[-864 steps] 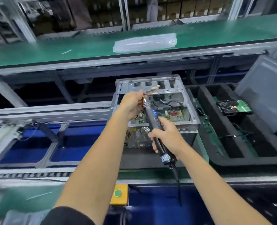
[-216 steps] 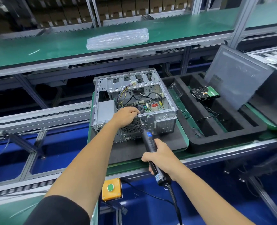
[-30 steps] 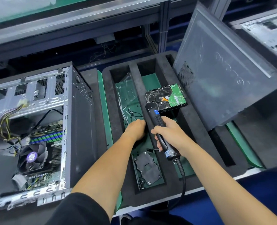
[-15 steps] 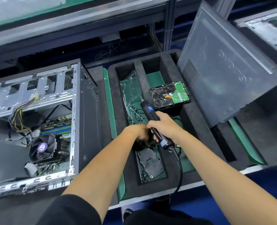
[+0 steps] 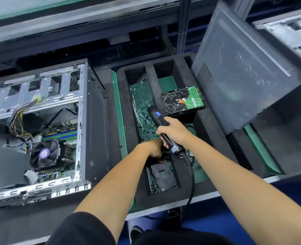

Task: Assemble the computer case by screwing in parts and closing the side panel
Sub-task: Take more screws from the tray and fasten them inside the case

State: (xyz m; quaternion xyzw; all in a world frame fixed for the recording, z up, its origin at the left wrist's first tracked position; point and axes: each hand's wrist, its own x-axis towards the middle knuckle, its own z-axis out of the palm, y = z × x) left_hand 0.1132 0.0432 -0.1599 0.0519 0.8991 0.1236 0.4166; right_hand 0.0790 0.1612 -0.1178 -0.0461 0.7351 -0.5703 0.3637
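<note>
An electric screwdriver [image 5: 161, 127] is gripped by the right hand [image 5: 175, 132], fingers curled round its black body. The left hand [image 5: 156, 149] is lowered among small screws [image 5: 148, 133] in the foam tray [image 5: 209, 124]; whether its fingers are together cannot be told. The open computer case [image 5: 91, 121] lies left of the tray, the side panel [image 5: 243, 68] leans at the right.

The left hand [image 5: 156, 149] has drawn back from the scattered screws [image 5: 147, 129], fingers now curled under the electric screwdriver [image 5: 164, 129].
</note>
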